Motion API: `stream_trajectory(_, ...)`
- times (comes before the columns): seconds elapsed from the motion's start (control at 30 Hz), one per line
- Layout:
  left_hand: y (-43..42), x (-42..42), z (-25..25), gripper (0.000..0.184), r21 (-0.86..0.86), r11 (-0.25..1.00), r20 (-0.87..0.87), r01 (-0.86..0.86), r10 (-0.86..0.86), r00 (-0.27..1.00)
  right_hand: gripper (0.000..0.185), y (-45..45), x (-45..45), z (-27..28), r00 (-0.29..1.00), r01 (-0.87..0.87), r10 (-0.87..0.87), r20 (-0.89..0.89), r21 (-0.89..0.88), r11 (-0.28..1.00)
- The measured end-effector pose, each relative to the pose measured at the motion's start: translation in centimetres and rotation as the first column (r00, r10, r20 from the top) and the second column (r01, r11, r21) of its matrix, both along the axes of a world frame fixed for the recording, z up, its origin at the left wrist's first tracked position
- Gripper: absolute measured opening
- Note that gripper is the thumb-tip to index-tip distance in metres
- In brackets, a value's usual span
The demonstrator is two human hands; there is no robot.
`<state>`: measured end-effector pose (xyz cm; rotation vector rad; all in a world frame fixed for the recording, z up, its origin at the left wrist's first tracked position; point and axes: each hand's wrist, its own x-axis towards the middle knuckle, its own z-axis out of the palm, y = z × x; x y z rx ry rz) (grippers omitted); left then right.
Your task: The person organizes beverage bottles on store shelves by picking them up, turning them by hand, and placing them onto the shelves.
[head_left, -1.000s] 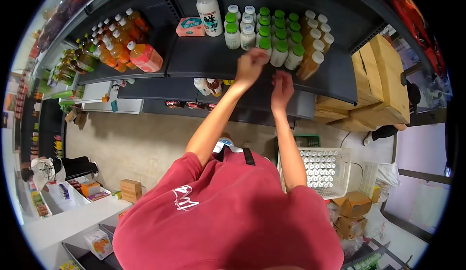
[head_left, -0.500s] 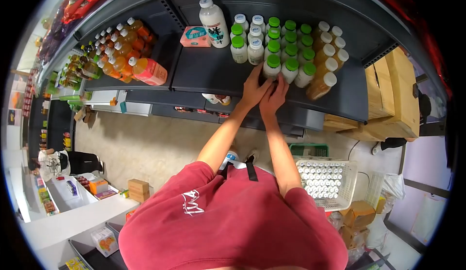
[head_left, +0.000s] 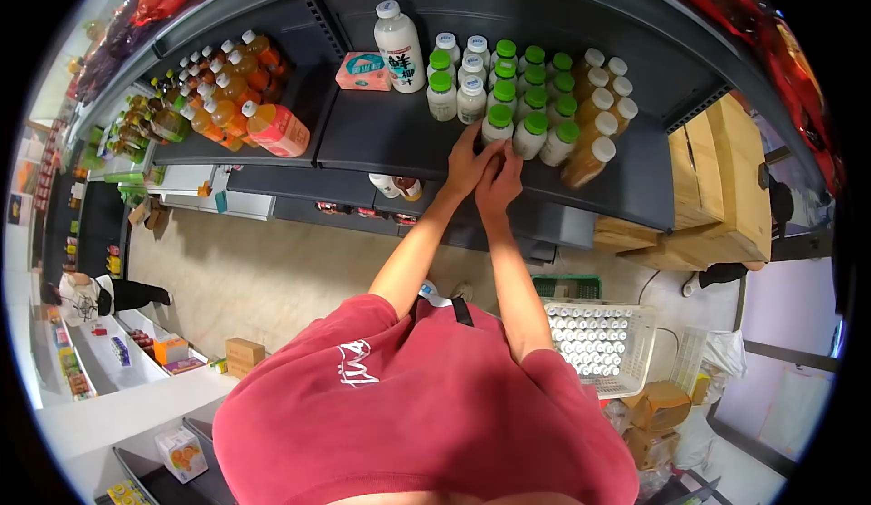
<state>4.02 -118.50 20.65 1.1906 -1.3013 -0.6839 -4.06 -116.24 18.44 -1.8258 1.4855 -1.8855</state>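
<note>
Premises: a shop, seemingly a small grocery or convenience store. Evidence: dark shelving with slotted uprights carries drinks sorted by kind in close rows, among them green-capped bottles, brownish bottles with pale caps and a block of orange drinks. Red packets show along the upper edge of view. At left, a white display unit holds small packaged goods. At right, a pale plastic crate holds many white-capped bottles, and large cardboard cartons are stacked beside the shelving
</note>
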Motion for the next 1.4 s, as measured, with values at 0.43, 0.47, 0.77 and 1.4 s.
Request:
stream_trajectory(0.43,6.8,-0.4,7.7,0.039,-0.063,0.992,-0.336,0.106,-0.121,0.934,0.050,2.7,-0.5,8.1,0.666,-0.547,0.422,0.615,0.018,0.837)
stream_trajectory(0.47,7.2,-0.9,9.1,0.039,-0.115,0.993,-0.241,0.024,-0.051,0.969,0.053,2.7,-0.2,9.7,0.582,-0.612,0.456,0.673,-0.007,0.791)
stream_trajectory(0.77,9.9,2.2,18.1,0.058,-0.350,0.929,0.145,0.120,-0.073,0.987,0.049,9.2,1.4,21.8,0.696,-0.554,0.434,0.571,0.044,0.831)
stream_trajectory(1.4,11.1,9.1,18.7,0.054,-0.336,0.914,-0.425,0.226,-0.361,0.830,0.053,11.6,10.1,23.5,0.751,-0.453,0.322,0.577,0.095,0.887)
